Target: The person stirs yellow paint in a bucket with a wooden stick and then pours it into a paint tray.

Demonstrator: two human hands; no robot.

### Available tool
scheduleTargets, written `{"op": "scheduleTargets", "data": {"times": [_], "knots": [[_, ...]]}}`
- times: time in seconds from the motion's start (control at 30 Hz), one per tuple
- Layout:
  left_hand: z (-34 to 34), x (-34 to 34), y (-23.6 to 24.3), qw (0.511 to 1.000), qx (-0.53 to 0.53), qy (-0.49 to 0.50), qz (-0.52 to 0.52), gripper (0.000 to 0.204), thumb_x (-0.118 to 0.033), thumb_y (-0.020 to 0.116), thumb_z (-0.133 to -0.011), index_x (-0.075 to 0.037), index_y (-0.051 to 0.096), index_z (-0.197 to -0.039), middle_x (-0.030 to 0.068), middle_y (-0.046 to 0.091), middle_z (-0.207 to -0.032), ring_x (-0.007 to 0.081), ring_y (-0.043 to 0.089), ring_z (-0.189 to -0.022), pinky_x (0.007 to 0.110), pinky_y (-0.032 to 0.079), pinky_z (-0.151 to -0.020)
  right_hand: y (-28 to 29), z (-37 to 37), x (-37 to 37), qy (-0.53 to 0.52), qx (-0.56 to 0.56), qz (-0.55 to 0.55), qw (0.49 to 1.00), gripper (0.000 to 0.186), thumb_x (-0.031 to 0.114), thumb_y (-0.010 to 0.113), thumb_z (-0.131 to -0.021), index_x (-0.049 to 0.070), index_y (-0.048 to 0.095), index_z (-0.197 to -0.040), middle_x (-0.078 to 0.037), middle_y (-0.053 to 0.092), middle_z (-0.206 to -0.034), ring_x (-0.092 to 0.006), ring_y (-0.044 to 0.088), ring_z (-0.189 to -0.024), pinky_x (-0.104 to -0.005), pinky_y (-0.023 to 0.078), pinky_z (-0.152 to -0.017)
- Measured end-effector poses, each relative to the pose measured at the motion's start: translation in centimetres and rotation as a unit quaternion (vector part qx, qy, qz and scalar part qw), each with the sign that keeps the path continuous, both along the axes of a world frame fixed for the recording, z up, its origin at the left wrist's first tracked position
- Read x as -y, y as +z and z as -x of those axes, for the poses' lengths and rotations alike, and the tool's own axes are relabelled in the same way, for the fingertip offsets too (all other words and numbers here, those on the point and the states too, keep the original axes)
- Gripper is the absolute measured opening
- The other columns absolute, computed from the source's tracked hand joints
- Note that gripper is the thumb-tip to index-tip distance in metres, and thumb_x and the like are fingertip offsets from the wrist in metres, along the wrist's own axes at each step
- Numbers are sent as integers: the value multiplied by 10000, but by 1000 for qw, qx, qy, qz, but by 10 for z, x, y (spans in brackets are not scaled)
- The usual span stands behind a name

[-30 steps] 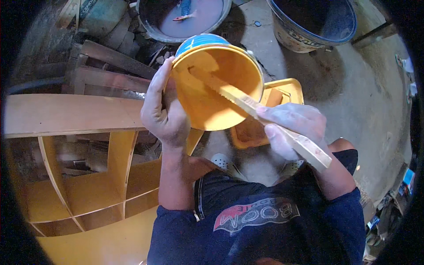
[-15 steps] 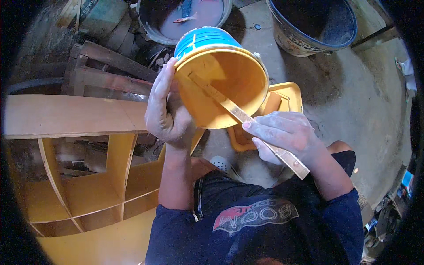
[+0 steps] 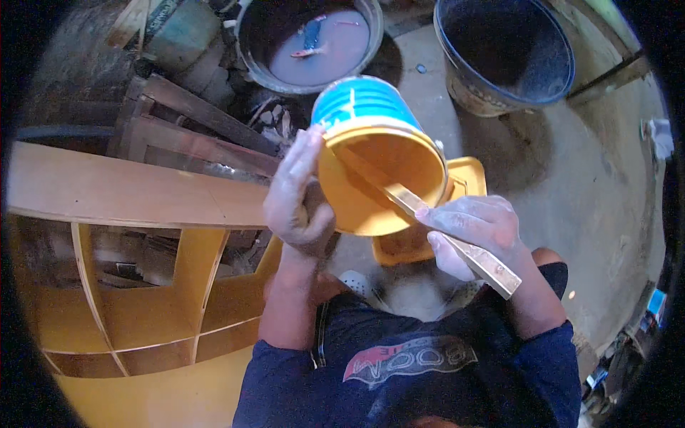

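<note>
Tilted with its yellow inside facing me is a blue bucket (image 3: 360, 210). My left hand (image 3: 296, 196), pale with powder, grips its rim on the left. A flat wooden stick (image 3: 403, 197) reaches diagonally into the bucket; my right hand (image 3: 467, 225) holds it near the outer end, which sticks out past my fingers. Behind and below the bucket lies an orange-yellow rectangular tray or lid (image 3: 467, 175), partly hidden by the bucket and my right hand.
A yellow wooden frame with compartments (image 3: 128, 185) stands at my left, with old wooden pieces (image 3: 207, 125) beyond. Ahead are a tub of milky liquid (image 3: 321, 64) with tools in it and a large dark bucket (image 3: 514, 50). Clutter (image 3: 656, 303) lines the right edge of the concrete floor (image 3: 585, 200).
The bucket and both hands sit lower in the view, with bucket and left hand shifted right. More of the bucket's blue side shows. The background has also shifted down as my head moves.
</note>
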State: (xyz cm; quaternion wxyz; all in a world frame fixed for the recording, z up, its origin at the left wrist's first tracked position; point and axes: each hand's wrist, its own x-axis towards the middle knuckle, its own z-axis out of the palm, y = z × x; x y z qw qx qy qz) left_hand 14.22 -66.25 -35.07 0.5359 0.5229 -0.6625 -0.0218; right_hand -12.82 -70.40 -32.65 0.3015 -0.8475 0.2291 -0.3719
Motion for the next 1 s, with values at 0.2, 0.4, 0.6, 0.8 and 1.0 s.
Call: {"op": "scheduleTargets", "data": {"times": [0.2,0.4,0.6,0.8,1.0], "knots": [[5,5,-2,999,12,1,-36,644,191,469,-695,55,696,-1282,254,709,-1260,353,673,-1251,419,482,-1111,3,6,5,1,-33,-8,999,343,68,746,-754,52,780,-1094,-99,722,-765,-246,729,-669,-368,592,-628],[2,5,-9,995,-45,42,-74,580,217,486,-764,30,712,-1265,222,729,-1242,311,707,-1190,361,518,-1039,-6,3,8,-3,-24,9,1000,305,67,730,-733,54,782,-1033,-92,699,-716,-251,678,-567,-359,549,-545],[1,2,-10,984,-144,51,-94,420,162,566,-881,47,702,-1262,166,740,-1233,193,690,-1142,300,506,-1003,4,9,3,-13,-47,38,998,292,67,746,-728,36,781,-1016,-90,681,-690,-261,679,-566,-348,543,-538],[7,-6,4,967,-157,102,-171,474,174,525,-881,54,683,-1312,147,725,-1259,192,672,-1170,319,497,-1044,-18,-5,-8,-76,-29,78,994,304,48,775,-724,20,776,-1027,-90,697,-729,-223,698,-603,-349,559,-561],[11,-10,-3,969,-146,125,-156,537,198,442,-856,83,661,-1333,167,709,-1289,219,665,-1209,349,490,-1086,-28,-17,-35,-72,-60,23,995,368,40,763,-719,7,751,-1085,-101,714,-748,-240,704,-603,-361,576,-578]]}}
